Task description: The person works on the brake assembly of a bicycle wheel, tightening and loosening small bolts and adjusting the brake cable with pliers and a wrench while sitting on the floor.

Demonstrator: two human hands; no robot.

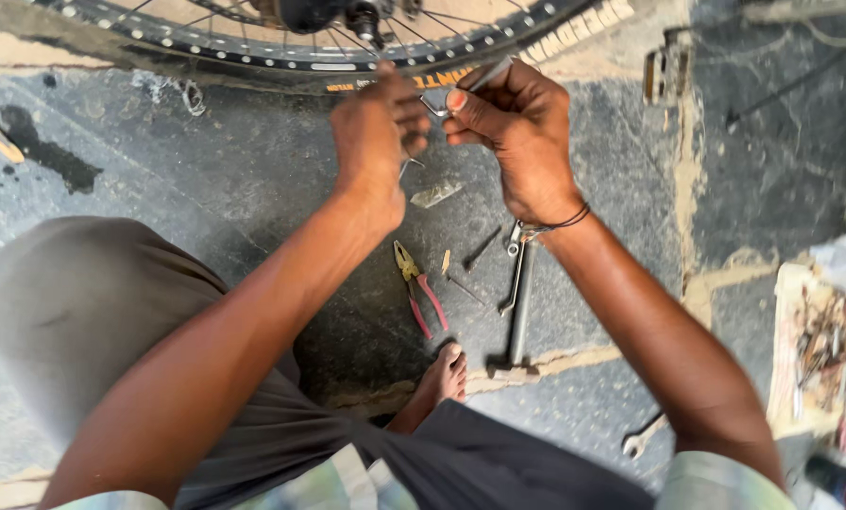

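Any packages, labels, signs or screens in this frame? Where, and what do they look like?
No packages, signs or screens.
Tyre lettering: top centre, on the black tyre sidewall just above the hands; orange block letters, partly hidden by the right hand.
Rim sticker: small pale oblong on the dark rim.

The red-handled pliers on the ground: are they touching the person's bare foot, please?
Apart. The head view shows the pliers lying on the dark floor, with a plain strip of floor between their handles and the foot.

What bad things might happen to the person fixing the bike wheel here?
The bare foot rests right by the hammer and pliers, so a stubbed or cut toe seems possible. Both hands, left hand and right hand, work a small metal tool close to the wheel; a slip might pinch fingers.
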